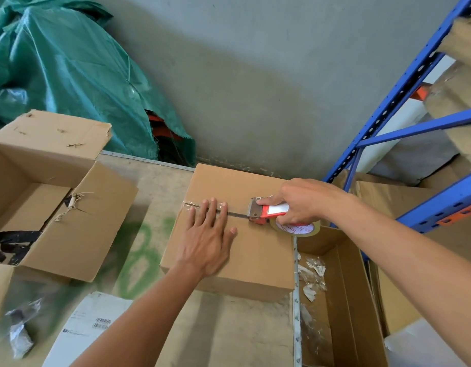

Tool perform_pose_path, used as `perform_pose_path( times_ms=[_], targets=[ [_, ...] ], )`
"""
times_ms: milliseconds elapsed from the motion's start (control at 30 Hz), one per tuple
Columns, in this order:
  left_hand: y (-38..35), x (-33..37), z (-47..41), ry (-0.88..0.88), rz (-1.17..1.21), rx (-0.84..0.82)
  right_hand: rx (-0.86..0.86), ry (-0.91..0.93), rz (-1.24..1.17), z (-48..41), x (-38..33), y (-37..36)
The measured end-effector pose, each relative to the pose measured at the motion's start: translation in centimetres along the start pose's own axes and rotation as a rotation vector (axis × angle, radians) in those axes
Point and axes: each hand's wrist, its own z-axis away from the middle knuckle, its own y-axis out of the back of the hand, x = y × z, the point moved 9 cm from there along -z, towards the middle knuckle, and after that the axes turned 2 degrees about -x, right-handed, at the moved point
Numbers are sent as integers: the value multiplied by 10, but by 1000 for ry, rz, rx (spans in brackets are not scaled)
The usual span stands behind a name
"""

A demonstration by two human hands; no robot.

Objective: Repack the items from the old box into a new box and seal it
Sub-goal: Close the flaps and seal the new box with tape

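We find the closed new box [255,260] at mid-table [154,181]. The left hand [210,242] lies flat on its taped seam, fingers straight. The right hand [305,200] clamps the tape dispenser [268,211] at the seam's right end. The old box [80,226] stands open at left.

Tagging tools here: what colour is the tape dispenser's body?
The tape dispenser is red with a white handle; head view.

A green tarp [56,75] lies far left, a blue rack [385,109] right.
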Motion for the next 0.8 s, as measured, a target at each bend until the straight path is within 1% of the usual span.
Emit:
perform_pose_path(
  times_ms=[267,400,500,667,800],
  targets=[
    [0,-6,3,-11,-56,-13,-2,3,-37,5,8,-5],
    [0,-7,3,-13,-67,-22,-28,-31,-21,26,29,-18],
    [-1,-6,3,-12,-78,-25,-11,-81,-53,44,48,-26],
    [-1,-5,3,-12,-67,-23,5,-103,-82,48,61,-34],
    [4,-2,4,3,-93,-8,31,-90,-33,48,58,-30]
  ],
)
